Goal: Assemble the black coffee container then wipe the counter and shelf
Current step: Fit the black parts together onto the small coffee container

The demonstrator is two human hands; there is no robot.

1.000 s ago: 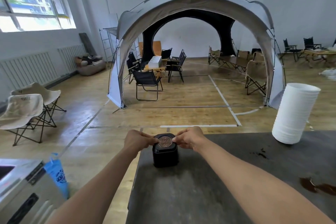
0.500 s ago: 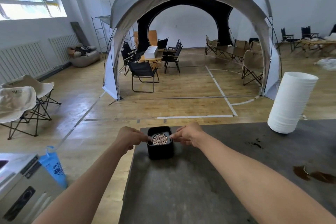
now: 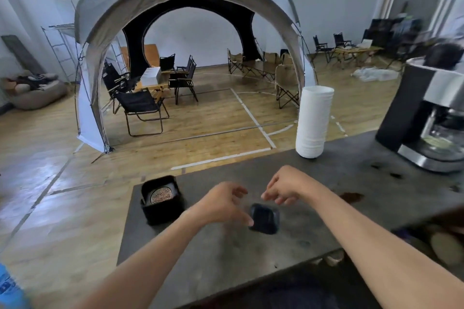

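Note:
The black coffee container (image 3: 162,211) stands open at the far left corner of the grey counter (image 3: 221,263), with a round perforated filter disc (image 3: 161,195) lying inside it. Its black square lid (image 3: 265,218) lies apart on the counter, to the container's right. My left hand (image 3: 221,204) reaches over to the lid, and one fingertip touches the lid's left edge. My right hand (image 3: 286,185) hovers just behind the lid with loosely curled fingers and holds nothing. Motion blurs both hands.
A tall stack of white cups (image 3: 313,120) stands at the counter's far edge. A coffee machine (image 3: 426,118) is at the right. A brown spill (image 3: 351,197) and dark specks (image 3: 386,170) mark the counter. Beyond it are a tent and folding chairs.
Both hands let go of the filter disc, now inside the container, and moved right to the lid. The view swung right, bringing the coffee machine into sight.

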